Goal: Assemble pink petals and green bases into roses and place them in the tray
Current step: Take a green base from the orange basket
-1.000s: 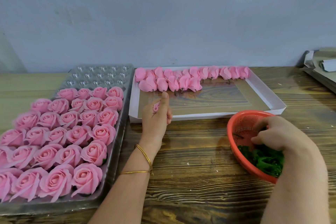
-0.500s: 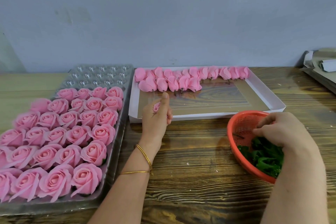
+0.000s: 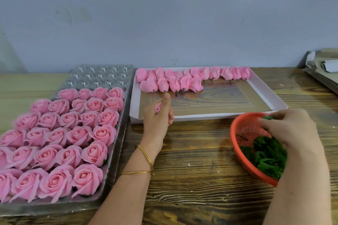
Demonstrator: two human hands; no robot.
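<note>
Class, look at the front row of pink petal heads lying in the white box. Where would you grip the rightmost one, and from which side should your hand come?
Grip the rightmost petal head by its plump pink body, pinched across its width, coming from above and the near side. It lies on its side with its thin stem pointing toward you; the neighbour presses against its left, but its right side is free. The white box has low walls, so nothing blocks that approach.

Dark-stained wooden tabletop (image 3: 192,179) with strong grain, a paler bare strip (image 3: 27,86) at its far left, plain grey-blue wall (image 3: 164,14) behind, a stack of grey cardboard sheets (image 3: 323,71) lying at the far right edge.
</note>
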